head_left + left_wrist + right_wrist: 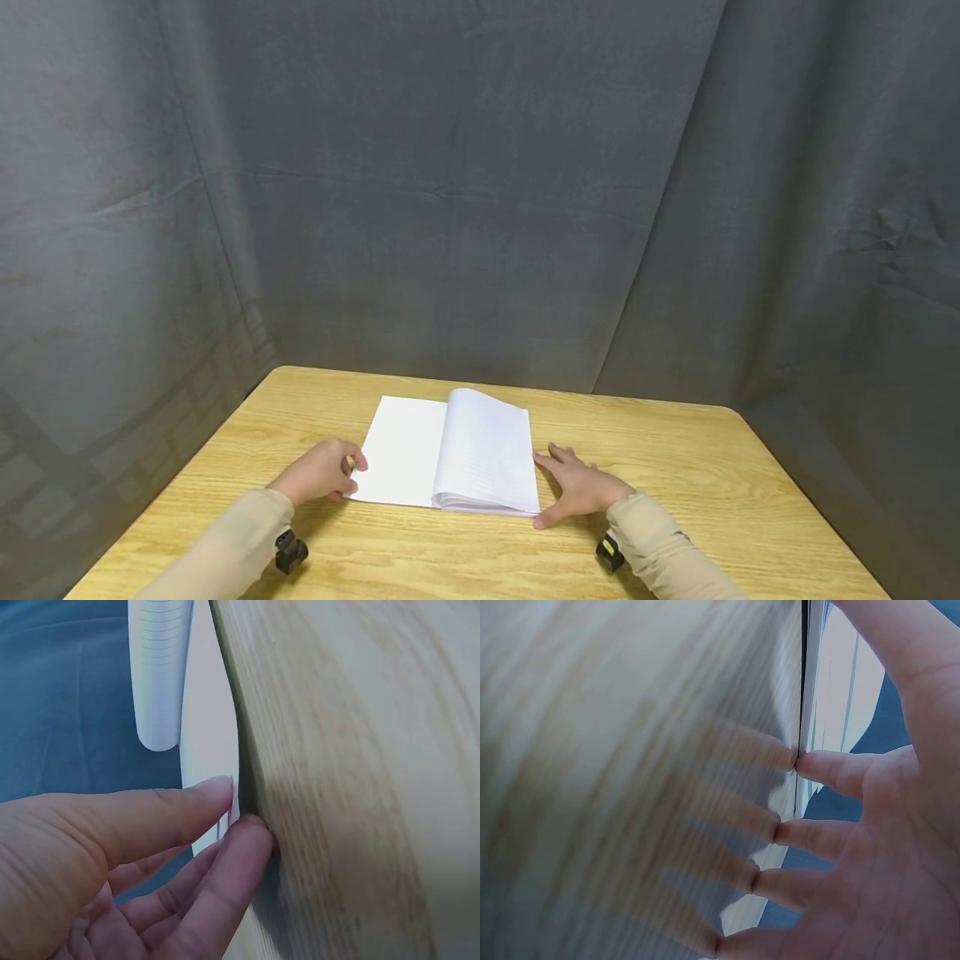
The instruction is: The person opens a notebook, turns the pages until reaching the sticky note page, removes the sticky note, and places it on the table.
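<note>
An open notebook (491, 450) lies on the wooden table, its left side a blank white page and its right side a thicker stack of lined pages that bulges up near the spine. My left hand (322, 471) pinches the outer left edge of the notebook; in the left wrist view the thumb (161, 817) is on top and a bent finger is beneath the white sheet (210, 720). At the right edge my right hand (581, 487) is spread, thumb near the lower corner, fingertips on the table beside the pages (847, 697).
The wooden table (652, 442) extends around the notebook on all sides. Grey cloth (450, 208) hangs behind the table and along both sides. Each wrist carries a small black camera, one on the left (290, 551) and one on the right (611, 552).
</note>
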`<state>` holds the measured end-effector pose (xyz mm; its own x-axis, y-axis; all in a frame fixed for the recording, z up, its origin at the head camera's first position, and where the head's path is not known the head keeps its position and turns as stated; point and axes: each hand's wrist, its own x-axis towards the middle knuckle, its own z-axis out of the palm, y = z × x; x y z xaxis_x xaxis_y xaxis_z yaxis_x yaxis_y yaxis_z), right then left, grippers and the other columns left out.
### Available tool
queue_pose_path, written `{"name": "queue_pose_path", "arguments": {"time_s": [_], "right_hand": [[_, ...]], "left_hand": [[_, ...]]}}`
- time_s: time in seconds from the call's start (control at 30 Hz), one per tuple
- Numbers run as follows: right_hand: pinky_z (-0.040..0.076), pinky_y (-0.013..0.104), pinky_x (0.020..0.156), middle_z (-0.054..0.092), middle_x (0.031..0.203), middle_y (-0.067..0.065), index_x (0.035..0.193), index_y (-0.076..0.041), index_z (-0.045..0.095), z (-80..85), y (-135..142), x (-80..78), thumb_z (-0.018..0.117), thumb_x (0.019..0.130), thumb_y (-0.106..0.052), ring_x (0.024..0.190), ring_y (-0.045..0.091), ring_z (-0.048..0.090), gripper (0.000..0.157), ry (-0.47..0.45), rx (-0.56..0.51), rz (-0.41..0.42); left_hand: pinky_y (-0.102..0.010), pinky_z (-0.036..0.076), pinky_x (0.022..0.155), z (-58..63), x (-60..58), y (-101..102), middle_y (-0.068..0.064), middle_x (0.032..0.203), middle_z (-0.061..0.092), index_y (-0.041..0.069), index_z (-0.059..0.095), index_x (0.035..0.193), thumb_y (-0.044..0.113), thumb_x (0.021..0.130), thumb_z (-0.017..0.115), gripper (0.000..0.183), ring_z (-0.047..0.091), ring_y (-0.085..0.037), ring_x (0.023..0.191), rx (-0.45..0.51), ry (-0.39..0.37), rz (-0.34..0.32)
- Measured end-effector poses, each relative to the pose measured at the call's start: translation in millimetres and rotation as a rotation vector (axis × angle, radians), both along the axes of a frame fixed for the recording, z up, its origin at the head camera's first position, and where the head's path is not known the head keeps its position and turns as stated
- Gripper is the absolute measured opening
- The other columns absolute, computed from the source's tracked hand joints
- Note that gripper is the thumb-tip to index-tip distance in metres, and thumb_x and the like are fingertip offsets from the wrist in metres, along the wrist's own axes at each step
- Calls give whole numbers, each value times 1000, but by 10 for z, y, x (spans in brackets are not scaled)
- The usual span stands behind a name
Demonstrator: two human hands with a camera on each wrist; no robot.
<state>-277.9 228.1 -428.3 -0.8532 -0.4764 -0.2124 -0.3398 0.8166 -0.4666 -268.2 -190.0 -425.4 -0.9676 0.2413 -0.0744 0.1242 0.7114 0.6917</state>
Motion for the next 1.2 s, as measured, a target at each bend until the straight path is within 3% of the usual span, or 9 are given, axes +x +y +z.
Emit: {"name": "queue_pose_path", "arguments": {"time_s": [0.27,0.57,1.2], "right_hand": [[11,82,97,11,157,28,152,-10,26,-4,4,3,78,70,-58,139,58,10,109,-13,1,-9],[13,81,97,11,157,28,152,-10,27,0,-2,4,78,69,-59,139,58,11,109,-12,8,-12],[11,82,97,12,157,28,152,-10,27,-23,5,-6,79,69,-58,140,58,9,109,-4,3,-16]], "left_hand": [[-29,48,54,29,47,46,-7,71,52,3,66,92,-10,73,73,24,51,-16,57,-37,-6,53],[-27,42,53,14,45,29,-6,71,48,3,64,90,-12,71,74,26,46,-15,56,-49,20,13],[-27,38,53,45,49,26,-5,68,48,5,62,90,-11,69,74,29,44,-14,55,-65,5,8]]}}
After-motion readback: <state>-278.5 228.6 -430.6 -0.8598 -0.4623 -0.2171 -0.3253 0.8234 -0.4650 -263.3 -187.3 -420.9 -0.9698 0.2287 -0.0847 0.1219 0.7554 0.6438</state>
